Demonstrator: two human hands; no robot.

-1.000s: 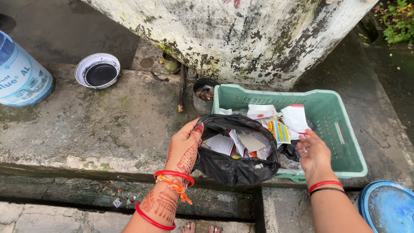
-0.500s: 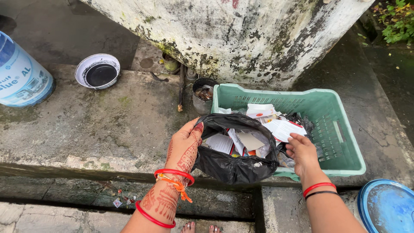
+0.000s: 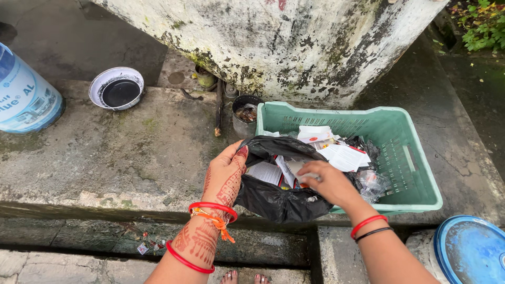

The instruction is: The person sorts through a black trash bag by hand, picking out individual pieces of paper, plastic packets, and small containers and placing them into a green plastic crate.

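- at nine o'clock of the view stands one pale blue drum (image 3: 23, 97) with dark blue lettering on its side; toward ten o'clock from the hands sits one round white bowl (image 3: 116, 88) with a black inside, both on the damp concrete ledge (image 3: 131, 152).
- just left of centre, the left hand (image 3: 225, 178), patterned with henna and wearing red bangles, grips the near-left rim of the one black plastic bag (image 3: 279, 197), thumb inside and fingers outside, holding its mouth open as it did a second ago.
- at twelve o'clock from the bag stands one small dark tin (image 3: 245, 114) against the stained white wall (image 3: 294, 42).
- at centre, the right hand (image 3: 327, 181) has moved leftward: a second ago it hovered open over the crate's papers, now it reaches into the bag's mouth, fingers curled on a pale card or wrapper (image 3: 299, 167); i cannot tell how firmly it is pinched.
- inside the bag lie white and red-edged paper slips (image 3: 267, 172), too jumbled to count.
- at two o'clock from the bag, the one green plastic crate (image 3: 415, 163) holds the bag's far side, white leaflets with red and yellow print (image 3: 344, 156), and clear crumpled film (image 3: 372, 181).
- at five o'clock lies one round blue lid (image 3: 468, 250).
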